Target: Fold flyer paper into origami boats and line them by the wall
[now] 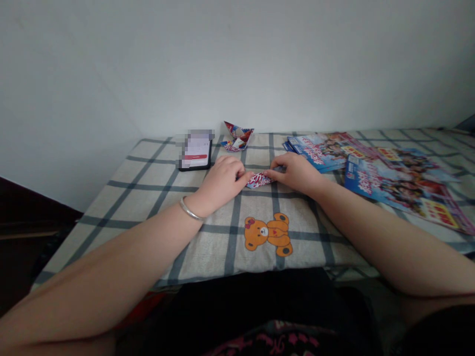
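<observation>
A small folded piece of printed paper (261, 179), red, white and blue, lies on the checked tablecloth between my hands. My left hand (227, 177) grips its left end, the thumb pressed on the edge. At the right end my right hand (296, 171) pinches the paper between thumb and curled fingers. Parts of the paper are hidden under the fingers. Just beyond stands a folded paper figure (239, 139) with pointed ends, made of similar printed paper.
A phone (196, 152) with its screen lit rests at the back left. Several printed leaflets (401, 188) overlap on the right. The checked tablecloth (208, 247) bears a bear picture (267, 233) near the front edge. Behind the table rises a pale wall (237, 64).
</observation>
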The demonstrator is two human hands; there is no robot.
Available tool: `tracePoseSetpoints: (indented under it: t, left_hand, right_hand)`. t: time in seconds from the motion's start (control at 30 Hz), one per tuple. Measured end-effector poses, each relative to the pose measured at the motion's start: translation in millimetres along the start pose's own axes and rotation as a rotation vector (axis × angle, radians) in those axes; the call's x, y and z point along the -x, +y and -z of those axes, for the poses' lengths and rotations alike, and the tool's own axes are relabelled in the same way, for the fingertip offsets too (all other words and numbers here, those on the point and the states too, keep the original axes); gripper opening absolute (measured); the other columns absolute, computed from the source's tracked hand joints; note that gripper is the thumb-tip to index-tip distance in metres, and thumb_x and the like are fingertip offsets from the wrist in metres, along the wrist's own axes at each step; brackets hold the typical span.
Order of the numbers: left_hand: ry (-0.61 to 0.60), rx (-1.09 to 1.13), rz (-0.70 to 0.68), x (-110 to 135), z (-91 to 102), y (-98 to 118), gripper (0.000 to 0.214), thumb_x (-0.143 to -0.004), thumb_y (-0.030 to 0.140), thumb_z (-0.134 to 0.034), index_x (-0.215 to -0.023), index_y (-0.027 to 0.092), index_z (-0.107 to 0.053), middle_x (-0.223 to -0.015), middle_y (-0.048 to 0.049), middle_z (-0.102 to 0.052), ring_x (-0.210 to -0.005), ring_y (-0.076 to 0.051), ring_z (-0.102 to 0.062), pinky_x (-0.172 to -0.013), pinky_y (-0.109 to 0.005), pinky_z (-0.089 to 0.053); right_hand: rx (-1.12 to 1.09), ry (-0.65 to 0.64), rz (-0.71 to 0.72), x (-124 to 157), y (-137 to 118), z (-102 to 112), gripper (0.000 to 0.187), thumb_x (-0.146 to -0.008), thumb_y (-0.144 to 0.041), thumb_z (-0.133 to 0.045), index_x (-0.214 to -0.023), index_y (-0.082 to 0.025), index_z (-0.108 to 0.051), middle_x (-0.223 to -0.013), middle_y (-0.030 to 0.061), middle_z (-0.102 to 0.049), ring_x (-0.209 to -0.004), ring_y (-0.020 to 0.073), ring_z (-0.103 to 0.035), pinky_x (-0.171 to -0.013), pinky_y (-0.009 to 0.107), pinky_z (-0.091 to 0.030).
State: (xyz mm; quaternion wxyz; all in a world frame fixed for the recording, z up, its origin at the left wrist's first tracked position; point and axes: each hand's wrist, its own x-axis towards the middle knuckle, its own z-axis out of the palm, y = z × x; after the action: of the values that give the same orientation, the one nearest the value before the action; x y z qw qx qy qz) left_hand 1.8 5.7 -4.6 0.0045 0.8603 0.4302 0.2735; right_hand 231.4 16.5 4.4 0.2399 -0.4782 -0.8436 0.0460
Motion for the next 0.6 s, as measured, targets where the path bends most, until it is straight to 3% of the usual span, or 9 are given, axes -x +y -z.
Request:
tracePoseSetpoints:
  t: [0.23,0.4,0.47,0.6]
  left_hand:
    - [-0.025,-0.034,-0.031,-1,-2.5,2,0.024,-0.096,0.029,-0.057,-0.075,0.019,-0.053,-0.084,-0.0042,-0.061,-0.091,-0.022,-0.055,-0.088,-0.037,-0.046]
    - [-0.082,-0.120,-0.122,0,-2.2,9,0.020,-0.094,0.034,-0.060,-0.082,0.018,-0.056,-0.087,-0.0060,-0.061,-0.089,-0.023,-0.056,-0.083,-0.038,-0.046]
    - [-0.073,-0.101,-0.109,1,-2.1,10,0.018,-0.094,0.034,-0.061,-0.086,0.018,-0.057,-0.088,-0.0059,-0.063,-0.089,-0.023,-0.056,-0.082,-0.037,-0.045]
    - [-0.078,-0.015,-0.038,1,-3.3,9,0.016,-0.093,0.032,-0.063,-0.096,0.017,-0.059,-0.094,-0.0061,-0.066,-0.091,-0.022,-0.058,-0.082,-0.036,-0.046]
  right_hand:
    - [-0.088,-0.056,0.079,-3,-2,-8,0.018,-0.091,-0.031,-0.064,-0.078,-0.018,-0.068,-0.076,0.0030,-0.068,-0.073,0.0163,-0.058,-0.068,0.028,-0.039]
    - [-0.166,-0.025,0.210,0,-9,-7,0.011,-0.089,-0.025,-0.064,-0.083,-0.017,-0.066,-0.090,0.0067,-0.067,-0.086,0.0181,-0.060,-0.076,0.030,-0.045]
    - [-0.188,0.003,0.184,1,-12,-8,0.007,-0.088,-0.023,-0.065,-0.089,-0.016,-0.066,-0.097,0.0081,-0.068,-0.089,0.0188,-0.061,-0.078,0.030,-0.047]
    - [-0.201,-0.037,0.021,1,-13,-11,0.019,-0.089,-0.027,-0.067,-0.105,-0.017,-0.066,-0.099,0.0075,-0.073,-0.089,0.0199,-0.066,-0.078,0.032,-0.048]
